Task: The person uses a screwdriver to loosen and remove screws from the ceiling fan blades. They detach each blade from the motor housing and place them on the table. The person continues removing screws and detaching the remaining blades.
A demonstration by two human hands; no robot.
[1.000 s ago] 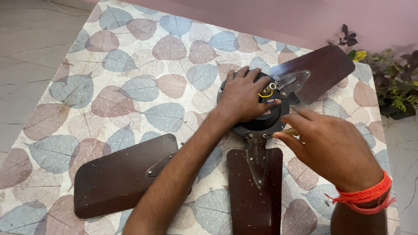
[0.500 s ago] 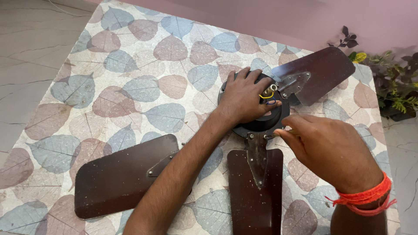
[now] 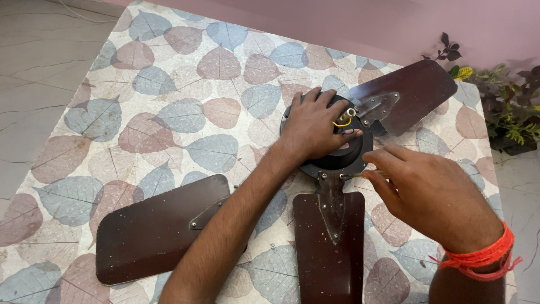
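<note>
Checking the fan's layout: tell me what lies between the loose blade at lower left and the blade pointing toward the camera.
In the head view, the left forearm crosses that gap over the leaf-patterned cloth.

Tool tip (image 3: 351,175) too small, near blade (image 3: 329,259) cropped

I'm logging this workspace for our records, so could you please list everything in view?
Fan motor hub: one, black, centre of mat, wires on top.
Fan blades: three, dark brown; two joined to the hub, one lying loose at lower left.
Mat: one, leaf-patterned, on floor.
Plants: some, green and dark, right edge.
Left hand: pressing on the hub.
Right hand: orange wrist thread, pinching a thin tool at the hub's near edge.
</note>
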